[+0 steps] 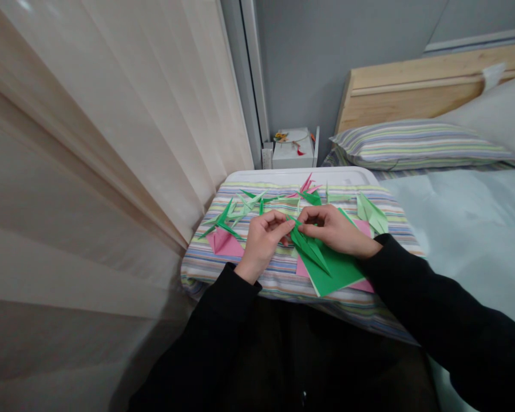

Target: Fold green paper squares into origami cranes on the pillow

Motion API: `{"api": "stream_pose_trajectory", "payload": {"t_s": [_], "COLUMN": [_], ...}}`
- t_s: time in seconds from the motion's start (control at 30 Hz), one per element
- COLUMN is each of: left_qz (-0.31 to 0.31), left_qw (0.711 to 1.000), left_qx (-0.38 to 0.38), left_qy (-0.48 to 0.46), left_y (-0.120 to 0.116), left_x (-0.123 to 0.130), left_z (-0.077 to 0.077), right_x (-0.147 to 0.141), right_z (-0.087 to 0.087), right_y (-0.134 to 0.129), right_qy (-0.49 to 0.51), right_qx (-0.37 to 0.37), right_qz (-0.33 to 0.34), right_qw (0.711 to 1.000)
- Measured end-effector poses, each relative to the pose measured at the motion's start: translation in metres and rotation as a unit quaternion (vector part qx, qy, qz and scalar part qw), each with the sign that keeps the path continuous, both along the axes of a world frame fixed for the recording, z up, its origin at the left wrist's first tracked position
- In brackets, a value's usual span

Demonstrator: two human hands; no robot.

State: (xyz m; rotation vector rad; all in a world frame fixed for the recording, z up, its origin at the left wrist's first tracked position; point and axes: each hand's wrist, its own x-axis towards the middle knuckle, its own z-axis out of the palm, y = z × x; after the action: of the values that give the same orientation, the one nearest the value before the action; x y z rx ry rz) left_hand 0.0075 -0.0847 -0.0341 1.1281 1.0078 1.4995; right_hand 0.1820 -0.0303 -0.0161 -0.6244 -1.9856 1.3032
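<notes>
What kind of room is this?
It looks like a bedroom. There's a wooden headboard, a striped pillow lying just in front of it, and a long, pale curtain hanging down the left side of the picture.

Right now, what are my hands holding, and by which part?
A folded green paper piece: your left hand and right hand pinch its far end between thumbs and fingers.
</notes>
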Motion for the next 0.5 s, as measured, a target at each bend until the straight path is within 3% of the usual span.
{"api": "stream_pose_trajectory", "payload": {"t_s": [0.23,0.5], "left_qz": [-0.028,0.048], "left_qw": [0.999,0.997], "left_qx": [-0.004,-0.015], "left_qy": [0.028,-0.051], "left_y": [-0.0005,0.0029], "left_x": [0.0007,0.0004], "left_z": [0.0005,-0.0044], "right_x": [-0.001,-0.003], "right_z": [-0.0002,0.0], "right_y": [0.0005,0.0014], "right_qy": [-0.011,-0.028], "right_qx": [-0.006,-0.039], "right_qz": [-0.006,-0.011], "right_qw": [1.0,0.999]}}
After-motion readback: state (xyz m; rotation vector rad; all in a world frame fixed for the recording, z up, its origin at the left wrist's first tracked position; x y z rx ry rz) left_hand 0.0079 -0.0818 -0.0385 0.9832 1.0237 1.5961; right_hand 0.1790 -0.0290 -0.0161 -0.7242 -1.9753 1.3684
